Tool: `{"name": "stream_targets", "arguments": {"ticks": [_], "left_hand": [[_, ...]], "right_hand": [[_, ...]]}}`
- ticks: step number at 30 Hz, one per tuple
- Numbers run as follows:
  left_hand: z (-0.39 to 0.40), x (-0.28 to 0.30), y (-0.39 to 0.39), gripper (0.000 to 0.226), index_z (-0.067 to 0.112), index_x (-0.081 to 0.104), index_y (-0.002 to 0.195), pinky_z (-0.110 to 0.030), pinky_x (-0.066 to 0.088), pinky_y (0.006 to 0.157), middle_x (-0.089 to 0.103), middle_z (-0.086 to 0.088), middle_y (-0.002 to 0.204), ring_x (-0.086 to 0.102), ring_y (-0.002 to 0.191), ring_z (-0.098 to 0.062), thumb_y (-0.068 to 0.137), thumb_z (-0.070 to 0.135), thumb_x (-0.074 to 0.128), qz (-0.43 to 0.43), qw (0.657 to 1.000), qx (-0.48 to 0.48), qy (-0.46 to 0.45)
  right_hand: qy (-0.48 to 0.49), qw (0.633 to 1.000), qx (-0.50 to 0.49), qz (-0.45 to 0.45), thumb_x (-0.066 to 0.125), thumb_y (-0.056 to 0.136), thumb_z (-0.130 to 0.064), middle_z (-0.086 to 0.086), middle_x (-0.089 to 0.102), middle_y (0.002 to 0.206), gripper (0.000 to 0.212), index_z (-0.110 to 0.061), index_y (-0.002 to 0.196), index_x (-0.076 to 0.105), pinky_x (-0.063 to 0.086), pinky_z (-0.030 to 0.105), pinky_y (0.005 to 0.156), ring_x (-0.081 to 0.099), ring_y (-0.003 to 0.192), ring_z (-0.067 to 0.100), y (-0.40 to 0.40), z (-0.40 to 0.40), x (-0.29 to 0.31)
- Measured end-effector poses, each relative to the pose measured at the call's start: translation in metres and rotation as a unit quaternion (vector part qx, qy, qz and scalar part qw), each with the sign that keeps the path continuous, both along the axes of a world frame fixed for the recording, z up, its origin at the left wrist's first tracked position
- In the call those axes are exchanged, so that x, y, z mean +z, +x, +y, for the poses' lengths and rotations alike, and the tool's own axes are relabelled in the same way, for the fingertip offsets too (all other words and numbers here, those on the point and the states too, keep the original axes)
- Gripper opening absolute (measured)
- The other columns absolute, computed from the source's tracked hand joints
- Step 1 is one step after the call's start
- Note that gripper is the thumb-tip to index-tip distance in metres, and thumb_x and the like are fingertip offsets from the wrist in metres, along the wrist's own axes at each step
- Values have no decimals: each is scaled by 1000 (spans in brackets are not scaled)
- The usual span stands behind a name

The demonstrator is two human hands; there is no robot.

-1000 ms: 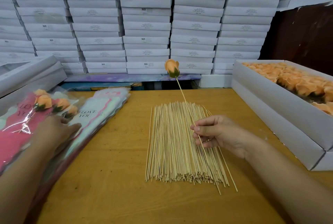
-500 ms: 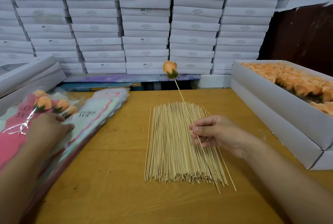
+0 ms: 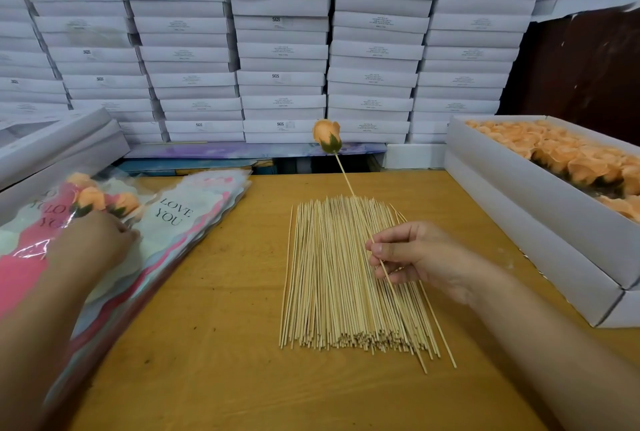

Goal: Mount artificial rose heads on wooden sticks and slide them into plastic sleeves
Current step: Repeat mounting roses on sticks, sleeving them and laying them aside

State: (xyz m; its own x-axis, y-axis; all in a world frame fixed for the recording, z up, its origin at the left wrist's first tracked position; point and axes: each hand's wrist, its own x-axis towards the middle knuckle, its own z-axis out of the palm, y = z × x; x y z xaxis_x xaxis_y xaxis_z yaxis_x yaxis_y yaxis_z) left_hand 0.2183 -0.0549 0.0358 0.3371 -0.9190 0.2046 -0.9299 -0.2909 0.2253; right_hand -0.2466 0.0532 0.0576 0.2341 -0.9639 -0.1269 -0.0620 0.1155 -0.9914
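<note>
- Lower centre of the frame: a loose bundle of thin pale wooden sticks (image 3: 349, 278) lies on the orange-brown wooden bench (image 3: 221, 344), most of them not yet used.
- Centre right: the right hand (image 3: 419, 257) hovers over the bundle, its grip pinching one wooden stick (image 3: 344, 176) between thumb and fingers; the stick slants up and away to a peach artificial rose head (image 3: 327, 136), so this mounting looks done.
- Left: the left hand (image 3: 93, 247) rests on a fanned stack of clear plastic "LOVE YOU" sleeves (image 3: 180, 222); whether its grip is pinching one I cannot tell. A few sleeved peach roses (image 3: 104, 200) lie just beyond it.
- Judged next: sleeving the held rose.
- Far right: a long white cardboard box (image 3: 519, 188) of loose peach rose heads (image 3: 568, 157) remains.
</note>
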Motion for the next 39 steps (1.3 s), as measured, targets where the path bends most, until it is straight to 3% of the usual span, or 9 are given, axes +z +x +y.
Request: {"name": "stream_targets", "arguments": {"ticks": [5,9,14,20,25,30,32,35,39], "left_hand": [[-2,-9,-3,38,2,69,98,-46,54,87,65,-21,93,61,85,-35,103,28,41,-68,997,34,16],[5,-11,-16,31,6,68,95,-39,54,83,63,-13,84,59,77,-30,100,20,41,-74,997,17,-4],[19,-7,-31,28,17,59,69,-43,58,73,59,-11,72,61,70,-32,95,19,48,-44,999,8,-13],[24,-2,-37,29,14,63,65,-37,55,64,58,-11,65,58,63,-30,93,15,55,-36,999,2,-27],[24,-2,-35,36,9,54,62,-39,51,59,53,-11,58,52,55,-30,97,13,49,-28,996,-18,-83],[28,15,-52,16,14,63,90,-39,51,63,63,-10,83,57,69,-26,100,24,56,74,990,-72,-94],[36,25,-65,13,20,63,91,-34,47,60,63,-4,88,56,72,-19,100,28,58,150,978,-103,-105],[53,38,-94,19,19,67,81,-31,48,63,68,-3,80,60,67,-22,98,25,62,310,936,-123,-114],[79,36,-140,12,14,70,87,-32,50,61,73,-8,72,62,57,-21,97,20,66,467,870,-143,-59]], "right_hand": [[-2,1000,1,4,80,69,-21,11,76,87,17,-14,84,81,57,22,56,72,73,19,-1,0,0],[-3,1000,5,6,80,69,-22,11,76,87,16,-16,85,81,56,21,56,72,72,18,0,0,0],[-6,1000,8,8,81,69,-24,9,76,86,18,-16,85,81,56,21,56,72,72,17,-1,-1,-1],[-9,1000,10,8,81,68,-24,10,76,87,19,-14,84,81,56,22,56,72,72,17,-2,-1,-2],[-8,1000,17,6,81,68,-25,9,76,87,18,-17,84,81,56,21,57,72,72,17,-2,-2,-2],[9,1000,24,-6,82,69,-21,12,76,90,19,-12,86,80,56,23,56,72,73,18,-3,-3,-4],[18,999,25,-12,82,70,-19,13,76,94,21,-10,89,79,57,23,55,73,75,19,-3,-4,-4],[29,999,19,-28,80,72,-16,13,76,105,22,-8,92,77,56,22,54,75,86,22,-3,-4,-4],[31,998,8,-60,81,71,-16,6,75,115,25,-8,94,78,56,20,53,73,102,23,-2,-2,-3]]}}
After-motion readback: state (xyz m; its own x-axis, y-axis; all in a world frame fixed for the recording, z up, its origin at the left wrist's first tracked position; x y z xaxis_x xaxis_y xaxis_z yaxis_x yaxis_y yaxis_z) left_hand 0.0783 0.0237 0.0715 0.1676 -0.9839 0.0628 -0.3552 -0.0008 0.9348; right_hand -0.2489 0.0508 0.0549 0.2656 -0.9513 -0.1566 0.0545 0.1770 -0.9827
